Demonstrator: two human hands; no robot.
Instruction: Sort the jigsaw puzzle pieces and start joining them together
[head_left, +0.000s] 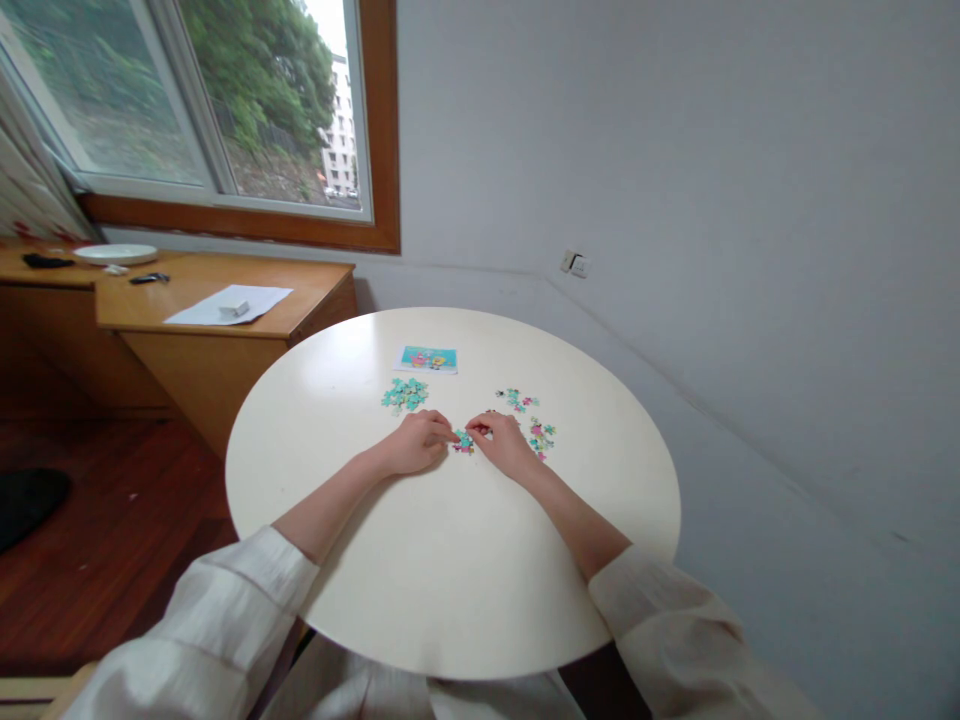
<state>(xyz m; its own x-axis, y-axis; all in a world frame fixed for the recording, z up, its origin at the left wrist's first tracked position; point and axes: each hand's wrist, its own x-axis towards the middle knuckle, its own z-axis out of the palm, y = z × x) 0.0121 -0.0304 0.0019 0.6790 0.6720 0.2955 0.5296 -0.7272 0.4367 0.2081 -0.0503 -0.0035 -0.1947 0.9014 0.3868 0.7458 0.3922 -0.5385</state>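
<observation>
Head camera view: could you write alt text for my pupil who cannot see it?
A person's left hand and right hand flank a small cluster of jigsaw pieces on a round white table. Beyond the left lie a turquoise pile and a picture card; scattered pieces lie near the right.

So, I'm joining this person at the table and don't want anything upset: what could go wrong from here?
The left hand and right hand are right at the small cluster of puzzle pieces, so a slight slip might shift it.
The right wrist is close to the loose pieces on its right and could brush them aside.
The round table seems to have no raised rim, so swept pieces might fall.
</observation>
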